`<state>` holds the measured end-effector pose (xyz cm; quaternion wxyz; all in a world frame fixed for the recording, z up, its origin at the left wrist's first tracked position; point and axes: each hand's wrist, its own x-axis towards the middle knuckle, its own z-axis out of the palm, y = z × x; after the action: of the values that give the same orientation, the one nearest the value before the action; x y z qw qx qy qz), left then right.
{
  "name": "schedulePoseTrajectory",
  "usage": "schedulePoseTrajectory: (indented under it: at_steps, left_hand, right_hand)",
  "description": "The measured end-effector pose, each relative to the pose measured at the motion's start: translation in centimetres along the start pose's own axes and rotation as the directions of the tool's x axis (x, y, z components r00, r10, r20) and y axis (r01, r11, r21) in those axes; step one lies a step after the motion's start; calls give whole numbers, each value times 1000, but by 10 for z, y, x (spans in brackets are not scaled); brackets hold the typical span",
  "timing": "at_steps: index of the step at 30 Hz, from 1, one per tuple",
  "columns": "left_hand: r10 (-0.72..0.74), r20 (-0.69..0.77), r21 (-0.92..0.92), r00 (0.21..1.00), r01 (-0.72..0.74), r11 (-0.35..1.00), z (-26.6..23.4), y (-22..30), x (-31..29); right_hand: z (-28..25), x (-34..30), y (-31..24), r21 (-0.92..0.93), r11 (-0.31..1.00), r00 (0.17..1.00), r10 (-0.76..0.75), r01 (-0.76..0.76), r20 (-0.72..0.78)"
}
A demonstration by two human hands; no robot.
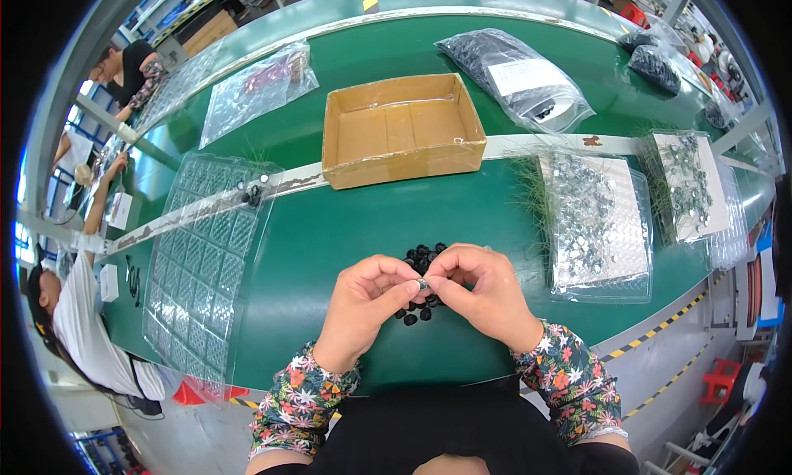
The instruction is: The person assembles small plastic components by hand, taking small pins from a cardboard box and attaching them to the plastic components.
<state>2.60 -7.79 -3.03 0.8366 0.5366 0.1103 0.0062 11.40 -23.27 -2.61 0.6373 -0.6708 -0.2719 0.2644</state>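
Note:
My left hand (369,298) and my right hand (476,288) meet over the green table, fingertips pinched together. Between them is a small shiny silver part (423,284), too small to tell its kind; both hands grip it. Under and around my fingers lies a loose heap of small round black parts (411,319), partly hidden by the hands. To the right, a clear plastic tray (647,261) carries a pale sheet covered with many small silver pieces, with thin green wires sticking out along its left side.
A shallow cardboard box (401,163) stands ahead, beside a white strip. A clear compartment tray (194,269) lies left, with small dark parts (253,193) near its corner. A bag of black parts (516,75), a flat plastic bag (260,87) and a second wired stack (691,186) lie farther off. Co-workers sit left.

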Motion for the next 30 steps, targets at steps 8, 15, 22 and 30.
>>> schedulePoseTrajectory:
  at_steps: [8, 15, 22, 30]
  left_hand:
    - [70, -87, 5, 994, -70, 998, 2, -1, -1]
    - [156, -62, 23, 986, -155, 988, 4, -3, -1]
    - [165, -73, 8, 984, -165, 986, 3, -5, 0]
    - [34, -128, -22, 991, -38, 999, 1, -2, 0]
  right_hand:
    - [7, -1, 3, 1, 991, 989, -130, 130, -76]
    - [12, -1, 1, -159, 967, 970, -220, 201, -107]
    - [10, -2, 4, -130, 974, 978, -194, 183, -77]
    - [9, -1, 5, 13, 995, 993, -98, 99, -69]
